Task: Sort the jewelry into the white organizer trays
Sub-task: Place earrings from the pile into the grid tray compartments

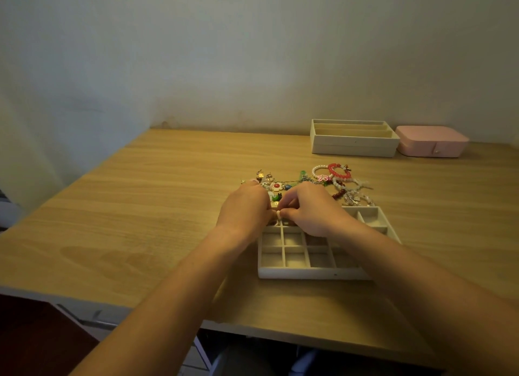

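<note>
A white organizer tray (303, 273) with many small square compartments lies on the wooden table in front of me. Over its far left corner, my left hand (245, 207) and my right hand (314, 210) meet and pinch a small pale piece of jewelry (278, 214) between their fingertips. Just behind the hands lies a jumble of jewelry (323, 183): red and white bead bracelets, a pink flower charm, earrings, thin chains. What sits in the compartments under my hands is hidden.
A second white organizer tray (354, 145) with long slots stands at the back right by the wall. A closed pink jewelry box (432, 142) sits to its right. The table's front edge (168, 314) runs below my forearms.
</note>
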A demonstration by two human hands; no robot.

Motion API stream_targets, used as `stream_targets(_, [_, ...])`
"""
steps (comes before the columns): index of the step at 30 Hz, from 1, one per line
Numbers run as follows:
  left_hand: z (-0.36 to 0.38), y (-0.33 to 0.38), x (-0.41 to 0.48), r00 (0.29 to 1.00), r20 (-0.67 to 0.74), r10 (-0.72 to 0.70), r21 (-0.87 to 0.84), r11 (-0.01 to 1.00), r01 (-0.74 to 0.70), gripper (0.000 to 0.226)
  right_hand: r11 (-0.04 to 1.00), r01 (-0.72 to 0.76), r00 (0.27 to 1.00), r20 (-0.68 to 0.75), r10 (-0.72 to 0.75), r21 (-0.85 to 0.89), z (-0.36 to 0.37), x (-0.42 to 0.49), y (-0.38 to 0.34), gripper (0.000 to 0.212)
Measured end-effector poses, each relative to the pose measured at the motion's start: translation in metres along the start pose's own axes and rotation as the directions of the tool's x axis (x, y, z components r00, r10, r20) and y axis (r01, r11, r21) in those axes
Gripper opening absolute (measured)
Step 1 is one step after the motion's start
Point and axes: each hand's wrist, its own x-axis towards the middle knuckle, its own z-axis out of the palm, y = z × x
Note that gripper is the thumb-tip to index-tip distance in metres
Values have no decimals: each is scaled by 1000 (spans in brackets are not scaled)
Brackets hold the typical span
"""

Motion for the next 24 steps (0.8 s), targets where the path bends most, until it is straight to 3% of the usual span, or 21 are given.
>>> stream_targets(12, [-7, -8, -1, 997, 20, -74, -101, 992, 76, 13, 998, -37, 999, -6, 37, 44, 5, 2, 1, 9])
stream_targets(19, [-8, 4, 2, 999, 36, -20, 154, 988, 14, 30, 999, -36, 999, -28, 36, 1, 10, 4, 1, 11])
stream_targets(24, [-3, 5, 5, 999, 44, 29, 205, 978, -37, 31, 999, -37, 999, -27, 37, -5, 9, 3, 1, 13])
